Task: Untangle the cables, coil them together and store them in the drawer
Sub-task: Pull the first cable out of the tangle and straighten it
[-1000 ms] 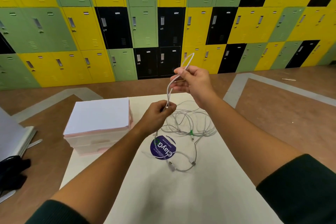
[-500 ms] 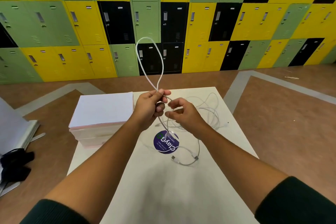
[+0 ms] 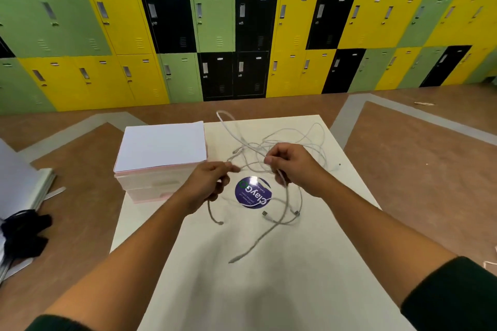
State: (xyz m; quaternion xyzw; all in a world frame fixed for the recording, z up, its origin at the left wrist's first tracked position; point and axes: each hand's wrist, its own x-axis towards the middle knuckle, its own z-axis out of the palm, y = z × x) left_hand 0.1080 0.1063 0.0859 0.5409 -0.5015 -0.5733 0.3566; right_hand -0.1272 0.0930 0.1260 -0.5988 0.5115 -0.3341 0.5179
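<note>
Cables (image 3: 279, 142) in a loose white tangle on the table (image 3: 269, 290), sprawled behind and right of the round purple sticker (image 3: 252, 192). Left hand (image 3: 207, 185) pinches a strand left of the sticker, right hand (image 3: 293, 166) grips another just right of it. Pink drawer unit (image 3: 158, 166) farther left of the sticker, closed.

Your left hand (image 3: 208, 185) and right hand (image 3: 291, 166) pinch tangled cables (image 3: 282, 140); drawers (image 3: 153, 183) sit at ten o'clock.
</note>
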